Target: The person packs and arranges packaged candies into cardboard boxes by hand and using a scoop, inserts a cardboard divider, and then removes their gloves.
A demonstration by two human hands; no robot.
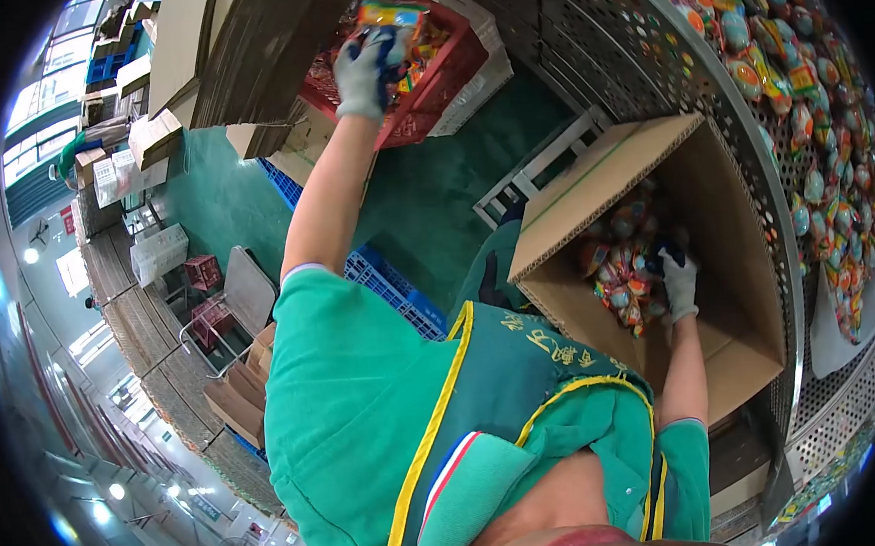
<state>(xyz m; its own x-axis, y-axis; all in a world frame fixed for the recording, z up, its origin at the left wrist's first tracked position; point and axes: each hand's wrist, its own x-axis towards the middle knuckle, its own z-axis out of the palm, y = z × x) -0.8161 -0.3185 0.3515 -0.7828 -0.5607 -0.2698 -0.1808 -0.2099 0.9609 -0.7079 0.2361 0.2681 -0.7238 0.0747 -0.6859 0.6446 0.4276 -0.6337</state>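
Observation:
My left hand (361, 76), in a pale glove with dark blue fingers, is closed on a colourful candy packet (394, 17) above a red crate (412, 128). More bright wrappers lie in that crate. Lower on the right, my right hand (679, 277), gloved the same way, reaches into an open cardboard box (590, 193). Its fingers are against wrapped candies (621, 283) in the box. Shadow and candies hide the fingertips there, so their grip is unclear.
A perforated metal tray (633, 45) at right bears many egg-shaped wrapped candies (802, 120). Stacked cardboard (252, 57) stands beside the red crate. Blue plastic pallets (394, 289) lie on the green floor (415, 201), near a white stool-like frame (540, 166). Behind to the left are a cart (253, 286) and cartons.

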